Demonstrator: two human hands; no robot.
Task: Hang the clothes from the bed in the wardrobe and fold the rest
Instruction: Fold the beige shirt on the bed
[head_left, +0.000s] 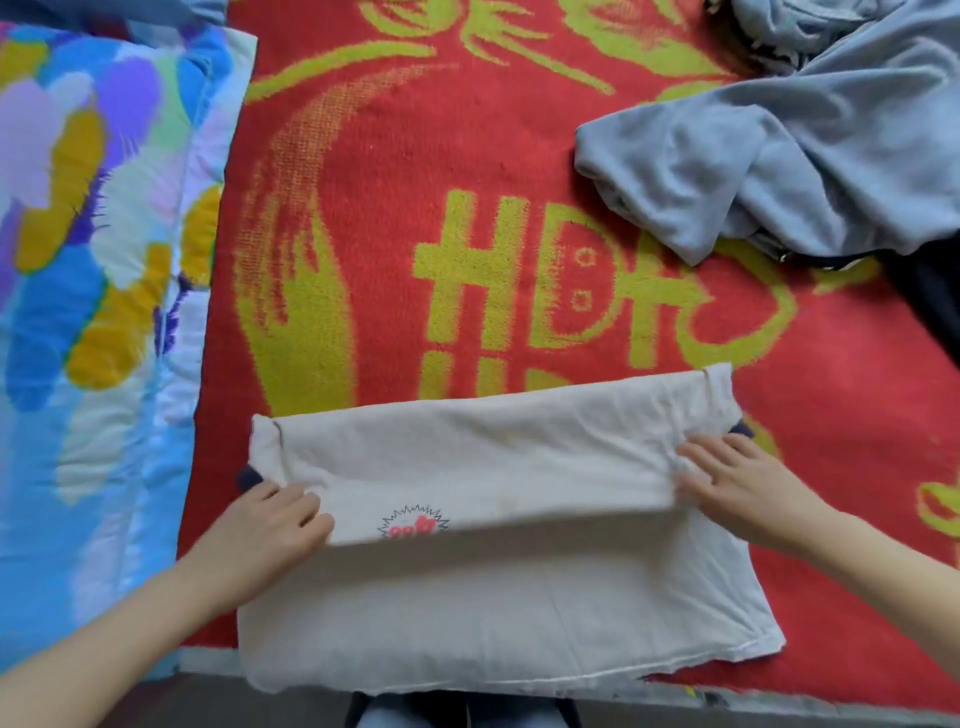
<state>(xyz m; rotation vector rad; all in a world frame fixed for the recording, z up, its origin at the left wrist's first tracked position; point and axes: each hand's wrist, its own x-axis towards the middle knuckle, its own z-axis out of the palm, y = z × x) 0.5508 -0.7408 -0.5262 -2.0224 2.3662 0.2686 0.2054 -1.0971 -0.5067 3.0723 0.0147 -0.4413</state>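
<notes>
A white T-shirt (493, 597) with dark sleeve trim and a small red print lies on the red blanket (395, 218) near the bed's front edge. Its upper part is folded over toward me, half covering the print. My left hand (275, 525) grips the left end of that folded flap, fingers curled round the cloth. At the flap's right end my right hand (737, 483) holds the edge, with its fingers spread on top of the fabric. A crumpled grey garment (789, 156) lies at the far right of the bed.
A colourful quilt (93, 312) in blue, purple and yellow covers the left side of the bed. Some dark clothing (930, 306) lies under the grey garment at the right edge. The bed's front edge runs along the bottom of the view.
</notes>
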